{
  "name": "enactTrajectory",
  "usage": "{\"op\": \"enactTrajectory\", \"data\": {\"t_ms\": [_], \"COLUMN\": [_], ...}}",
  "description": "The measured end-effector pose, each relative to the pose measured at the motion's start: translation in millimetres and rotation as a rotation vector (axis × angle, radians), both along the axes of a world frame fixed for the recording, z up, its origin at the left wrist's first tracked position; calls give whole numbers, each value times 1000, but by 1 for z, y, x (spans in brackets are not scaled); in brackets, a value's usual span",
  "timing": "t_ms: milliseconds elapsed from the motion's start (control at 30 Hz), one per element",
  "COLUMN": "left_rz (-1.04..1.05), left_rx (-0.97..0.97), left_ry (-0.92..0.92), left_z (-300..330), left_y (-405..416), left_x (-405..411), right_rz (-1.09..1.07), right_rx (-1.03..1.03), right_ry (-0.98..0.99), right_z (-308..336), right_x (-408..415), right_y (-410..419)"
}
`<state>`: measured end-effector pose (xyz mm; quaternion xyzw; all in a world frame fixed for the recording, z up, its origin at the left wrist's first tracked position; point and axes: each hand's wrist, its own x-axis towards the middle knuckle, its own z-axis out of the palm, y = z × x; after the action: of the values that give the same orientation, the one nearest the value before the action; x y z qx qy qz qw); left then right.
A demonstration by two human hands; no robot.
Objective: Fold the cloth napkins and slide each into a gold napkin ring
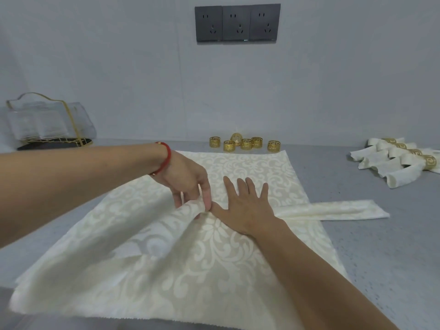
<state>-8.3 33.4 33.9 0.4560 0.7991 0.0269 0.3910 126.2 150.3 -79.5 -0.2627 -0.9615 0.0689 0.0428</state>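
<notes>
A cream damask napkin (250, 167) lies spread on the grey table. My left hand (188, 179), with a red bracelet at the wrist, pinches a raised fold of this cloth (190, 210) near its middle. Right beside it, my right hand (247, 206) presses flat on the napkin with fingers spread. A folded strip of cloth (345, 210) sticks out to the right from under my right wrist. Several gold napkin rings (246, 144) stand in a row at the napkin's far edge.
Several rolled napkins in gold rings (400, 160) lie piled at the far right. A clear bag with gold trim (50, 120) sits on a dark tray at the far left. Grey wall sockets (237, 23) hang on the wall.
</notes>
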Motion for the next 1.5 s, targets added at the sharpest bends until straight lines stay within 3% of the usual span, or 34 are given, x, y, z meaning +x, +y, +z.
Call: {"op": "enactTrajectory", "data": {"t_ms": [67,167,300,367,467,700,900,1067,1133,1233,1300,1500], "left_rz": [-182,-186,-178,-168,-142,-46,-20,-3,0,19,34,34], "left_rx": [16,149,260,279,270,253,117,92,98,114,120,148], "left_ry": [-45,-6,43,31,42,186,354,369,381,331,279,217], "left_z": [6,-5,-21,-24,-30,-36,-31,-28,-27,-27,-29,-33], "left_y": [-8,-13,-9,-7,-4,6,20,26,25,24,23,23], "left_x": [-2,-6,-14,-16,-17,-7,3,9,12,11,7,0], "right_rz": [11,53,103,126,133,67,48,188,188,46,33,174], "right_rx": [-6,-106,-630,-542,-371,-227,-53,132,11,-501,-701,-640], "right_ry": [-6,32,398,300,-26,-415,-454,-433,-466,-433,-445,-531], "right_z": [0,3,34,49,62,85,87,91,103,126,137,139], "right_x": [1,2,23,40,52,42,28,24,22,24,27,22], "right_y": [0,3,28,46,61,63,47,32,33,42,46,48]}}
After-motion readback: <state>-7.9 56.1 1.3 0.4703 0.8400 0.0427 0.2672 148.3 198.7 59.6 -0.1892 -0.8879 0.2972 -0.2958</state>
